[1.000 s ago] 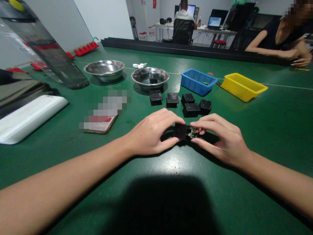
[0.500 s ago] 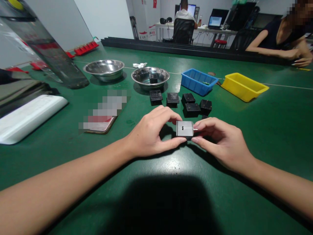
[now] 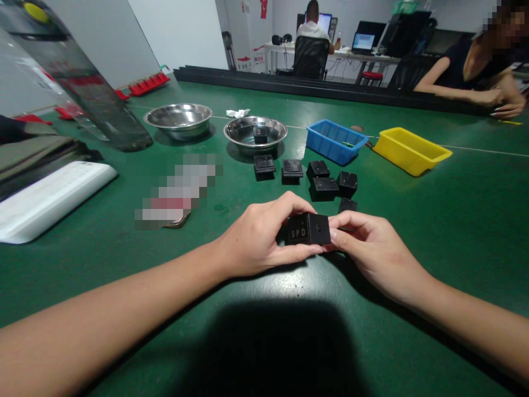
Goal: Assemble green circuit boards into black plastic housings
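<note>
Blocks sit btwn SPD box in hands & steel bowl.

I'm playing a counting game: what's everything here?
SPD box: 1, black, front middle
loose boxes: 6, black, middle
bowls: 2, silver, behind
bowl box: 1, black, right bowl
tray: 1, blue, right
other tray: 1, yellow, right
tissue: 1, white, back
bottle: 1, greyish, left
bar: 1, white, left
cloth: 1, olive, left
blurred thing: 1, left
racks: some, red, left
strips: some, black, back
table: 1, green, underneath
people: 2, background
stool: 1, red, back
left hand: 1, on SPD box
right hand: 1, on SPD box
</note>
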Demonstrator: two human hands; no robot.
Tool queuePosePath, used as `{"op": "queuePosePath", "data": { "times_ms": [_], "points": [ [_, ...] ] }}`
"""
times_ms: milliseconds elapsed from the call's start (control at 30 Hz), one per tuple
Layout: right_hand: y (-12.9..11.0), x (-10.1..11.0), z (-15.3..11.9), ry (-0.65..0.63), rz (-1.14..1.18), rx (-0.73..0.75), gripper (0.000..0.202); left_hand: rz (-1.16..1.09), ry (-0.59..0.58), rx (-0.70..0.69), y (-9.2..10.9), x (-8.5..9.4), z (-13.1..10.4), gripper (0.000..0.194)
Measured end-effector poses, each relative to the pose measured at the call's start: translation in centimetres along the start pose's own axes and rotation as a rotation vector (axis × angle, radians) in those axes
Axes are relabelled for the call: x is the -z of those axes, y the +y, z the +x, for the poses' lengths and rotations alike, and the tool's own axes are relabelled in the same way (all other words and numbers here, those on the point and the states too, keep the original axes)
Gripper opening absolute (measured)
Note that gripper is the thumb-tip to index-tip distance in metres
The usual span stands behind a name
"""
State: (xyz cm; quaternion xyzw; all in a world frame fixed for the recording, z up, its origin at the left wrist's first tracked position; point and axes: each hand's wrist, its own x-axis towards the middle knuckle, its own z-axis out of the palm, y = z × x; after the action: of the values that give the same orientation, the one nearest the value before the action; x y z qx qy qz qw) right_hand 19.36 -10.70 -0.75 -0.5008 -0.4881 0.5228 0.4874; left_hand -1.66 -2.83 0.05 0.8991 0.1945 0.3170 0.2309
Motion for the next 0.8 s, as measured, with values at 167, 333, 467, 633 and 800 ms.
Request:
{"op": "queuePosePath", "data": {
  "times_ms": [167,333,467,633,800],
  "points": [
    [0.09,-0.65,-0.17,-0.050,0.269,-0.174,0.028,0.003,-0.008,-0.047,0.19,0.26,0.07,0.048],
    [0.35,-1.02,-0.38,-0.121,0.401,-0.222,0.033,-0.018,-0.027,-0.212,-0.01,0.28,0.04,0.058],
    [0.71,-0.78,-0.33,-0.138,0.463,-0.221,0.030,-0.028,-0.093,-0.236,-0.15,0.33,-0.03,0.068],
    [0.63,-0.78,-0.25,-0.163,0.476,-0.213,0.019,0.043,-0.086,-0.180,0.15,0.33,-0.24,0.065],
    [0.52,-0.81,-0.25,-0.178,0.476,-0.196,0.014,0.013,-0.026,-0.120,0.29,0.13,-0.30,0.048]
  ]
}}
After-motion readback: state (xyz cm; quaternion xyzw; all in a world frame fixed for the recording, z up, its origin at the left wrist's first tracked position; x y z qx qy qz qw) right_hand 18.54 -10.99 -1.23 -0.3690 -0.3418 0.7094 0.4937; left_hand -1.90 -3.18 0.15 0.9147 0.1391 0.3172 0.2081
